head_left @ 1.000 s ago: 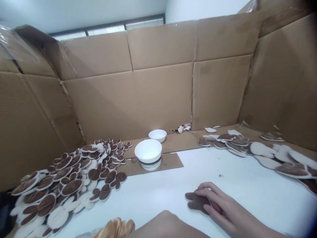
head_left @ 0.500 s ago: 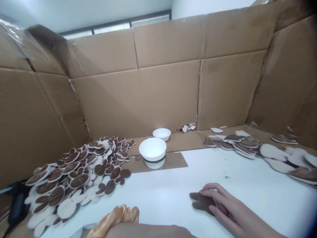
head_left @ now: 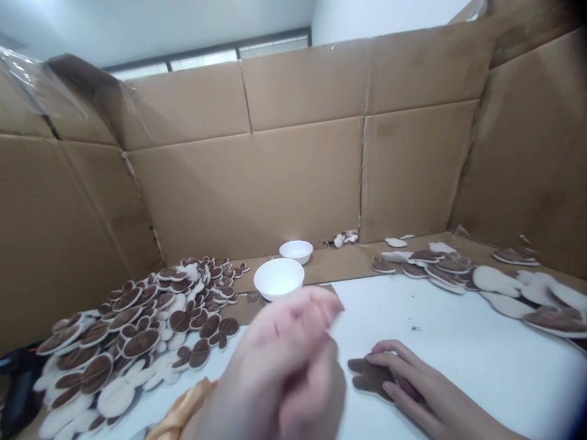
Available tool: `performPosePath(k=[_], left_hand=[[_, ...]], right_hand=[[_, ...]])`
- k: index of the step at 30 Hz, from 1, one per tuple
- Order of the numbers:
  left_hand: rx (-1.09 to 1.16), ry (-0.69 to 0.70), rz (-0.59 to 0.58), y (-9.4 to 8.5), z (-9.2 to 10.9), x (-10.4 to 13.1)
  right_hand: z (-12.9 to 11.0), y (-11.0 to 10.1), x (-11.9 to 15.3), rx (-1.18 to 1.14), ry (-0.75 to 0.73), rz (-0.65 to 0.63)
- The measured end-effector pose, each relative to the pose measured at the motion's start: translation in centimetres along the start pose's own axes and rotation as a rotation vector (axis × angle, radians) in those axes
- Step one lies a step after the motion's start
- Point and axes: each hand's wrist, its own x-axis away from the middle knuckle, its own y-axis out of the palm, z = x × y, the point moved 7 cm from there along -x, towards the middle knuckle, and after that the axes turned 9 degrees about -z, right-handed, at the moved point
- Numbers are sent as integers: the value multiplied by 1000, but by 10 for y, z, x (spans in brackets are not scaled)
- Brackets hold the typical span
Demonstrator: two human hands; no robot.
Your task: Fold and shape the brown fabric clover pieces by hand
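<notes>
Because the bunny-shaped piece [head_left: 373,374] at five o'clock on the tabletop [head_left: 367,318] looks light, soft and pliable, an edge pinch should suit; the right hand [head_left: 422,382], half open, rests on it, while the blurred left hand [head_left: 298,360] curls at six o'clock, any hold unclear.

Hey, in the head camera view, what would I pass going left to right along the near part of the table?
Black object, pile of brown and white pieces, blurred left hand, single brown piece, right hand with its fingers on that piece.
</notes>
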Motion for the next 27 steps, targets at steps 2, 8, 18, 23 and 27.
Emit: performPosePath(k=[2, 8, 18, 23, 27], left_hand=[[52, 32, 30, 0, 6, -16], [110, 10, -21, 6, 2, -26], [124, -84, 3, 10, 3, -17], [142, -90, -19, 11, 0, -15], [166, -91, -53, 14, -1, -13]], right_hand=[[-2, 4, -1, -12, 15, -75], [2, 7, 1, -33, 26, -112], [-2, 9, 1, -151, 19, -154], [-2, 6, 1, -70, 11, -132], [0, 6, 1, -113, 0, -122]])
